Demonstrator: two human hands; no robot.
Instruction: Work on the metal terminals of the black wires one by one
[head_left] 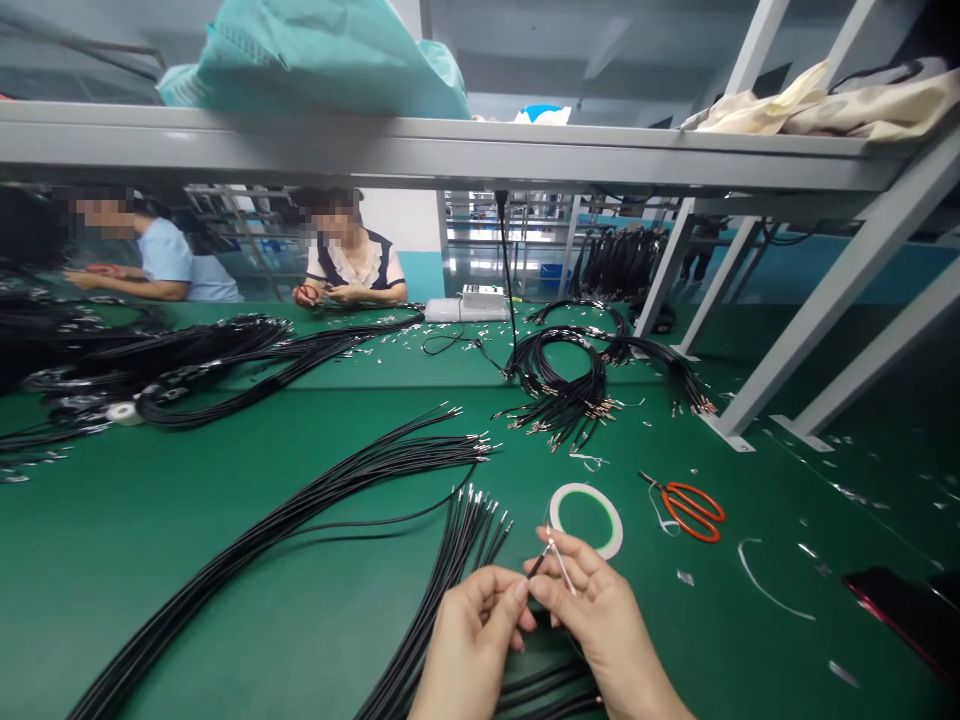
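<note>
My left hand (480,620) pinches a black cable (537,566) close to its stripped end. Close against it, my right hand (589,600) has thumb and fingers closed around a thin white strip (562,568) at that same cable end. Just beyond my fingers lies a roll of white tape (616,530) with a green inner ring. A bundle of black cables (442,570) with bare silvery ends runs beside my left hand, and more cables (540,690) pass beneath both hands. Scissors with orange handles (694,512) rest to the right of the roll.
A long cable bundle (277,510) curves across the left of the green table (90,560). Coiled cables (559,370) lie farther back. A grey shelf frame (450,155) spans overhead, with slanted legs (795,330) at right. Two people sit across the table. Scraps are scattered about.
</note>
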